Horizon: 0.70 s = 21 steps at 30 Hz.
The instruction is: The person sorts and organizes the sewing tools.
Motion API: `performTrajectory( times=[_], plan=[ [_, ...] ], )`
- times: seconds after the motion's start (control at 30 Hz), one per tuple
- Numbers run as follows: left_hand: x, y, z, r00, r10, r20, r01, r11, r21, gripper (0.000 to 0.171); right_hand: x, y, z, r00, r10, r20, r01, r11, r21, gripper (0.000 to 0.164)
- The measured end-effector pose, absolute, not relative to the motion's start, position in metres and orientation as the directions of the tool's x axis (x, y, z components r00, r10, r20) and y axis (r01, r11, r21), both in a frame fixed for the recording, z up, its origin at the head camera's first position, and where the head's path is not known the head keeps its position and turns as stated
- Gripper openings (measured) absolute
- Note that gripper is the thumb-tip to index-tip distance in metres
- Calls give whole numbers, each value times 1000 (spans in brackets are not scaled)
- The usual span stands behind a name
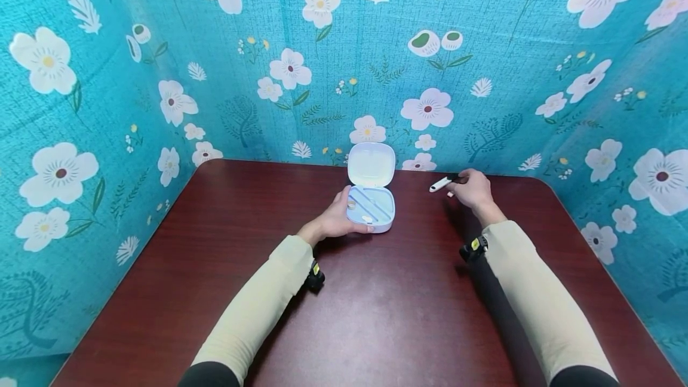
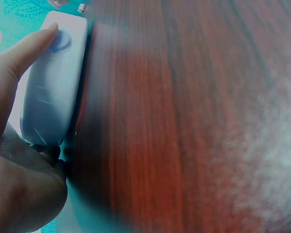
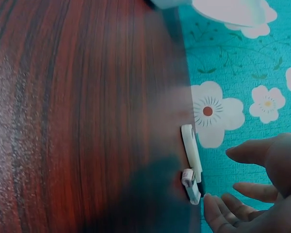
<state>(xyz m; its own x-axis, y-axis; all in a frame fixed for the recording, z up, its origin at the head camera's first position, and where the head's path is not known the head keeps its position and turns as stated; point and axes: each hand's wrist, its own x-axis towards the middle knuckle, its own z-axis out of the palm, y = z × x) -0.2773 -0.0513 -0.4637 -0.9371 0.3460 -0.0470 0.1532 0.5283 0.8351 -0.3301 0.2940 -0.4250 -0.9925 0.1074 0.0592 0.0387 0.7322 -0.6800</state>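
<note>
A small pale blue case (image 1: 386, 227) stands on the table with its lid (image 1: 371, 163) raised. Diagonal dividers split its inside, and small pale pieces lie in it. My left hand (image 1: 335, 218) holds the case from its left side; in the left wrist view the thumb (image 2: 36, 44) presses the round button at its front. At the table's back edge, my right hand (image 1: 474, 189) hovers by a slim white tool (image 3: 190, 148) with a black end and a small white block (image 3: 190, 186). Its fingers are spread apart, gripping neither one. The tool's exact kind is unclear.
The dark red wooden table (image 1: 344, 327) reaches back to a blue flowered cloth (image 1: 333, 76) hanging behind and at both sides. A wrist camera (image 1: 315, 278) sits on the left forearm, another camera (image 1: 474, 249) on the right.
</note>
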Motion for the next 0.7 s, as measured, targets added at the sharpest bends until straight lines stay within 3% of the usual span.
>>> performTrajectory(
  times=[0.3, 0.7],
  plan=[
    [-278, -51, -464, -936, 348, -55, 146, 528, 837, 124, -342, 301, -434, -986, 166, -16, 134, 735, -665, 57],
    [-278, -51, -465, -938, 342, -54, 141, 520, 843, 126, -350, 304, -443, -974, 216, -73, 202, 665, -719, 56]
  ],
)
